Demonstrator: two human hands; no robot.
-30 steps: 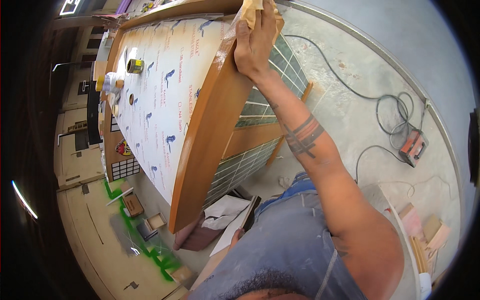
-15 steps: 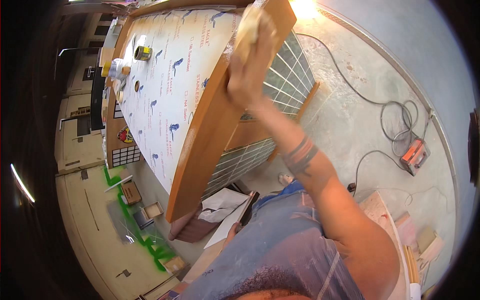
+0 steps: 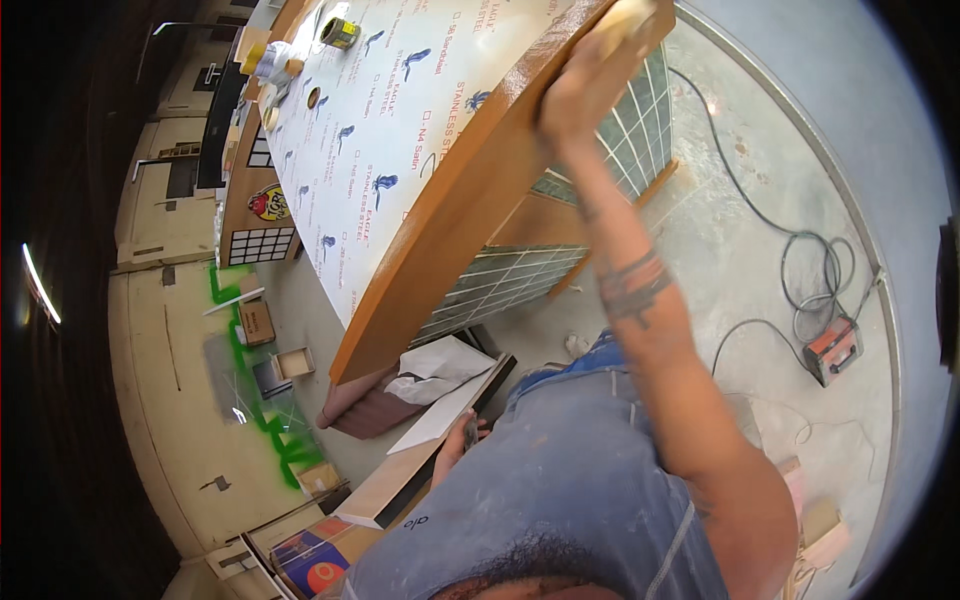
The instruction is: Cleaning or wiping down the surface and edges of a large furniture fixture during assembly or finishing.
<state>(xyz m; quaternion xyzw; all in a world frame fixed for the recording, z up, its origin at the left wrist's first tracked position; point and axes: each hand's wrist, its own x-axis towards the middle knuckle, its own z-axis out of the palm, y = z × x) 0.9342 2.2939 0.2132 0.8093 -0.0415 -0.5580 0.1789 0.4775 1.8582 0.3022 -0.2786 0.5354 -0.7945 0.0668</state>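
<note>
Clutching bunched pale-yellow cloth (image 3: 626, 24) at long brown wooden edging (image 3: 440, 235): right hand (image 3: 588, 98). Likely soft, light; grip middle. Left hand (image 3: 458, 446): can't tell.

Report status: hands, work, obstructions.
Right hand holding blurred pale cloth at wooden edge. Left hand low by shirt, grip unclear. Can on sheet, away from both hands.

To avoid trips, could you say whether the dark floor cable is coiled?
Partly coiled: the dark cable lies looped beside the orange machine, one length trailing off.
</note>
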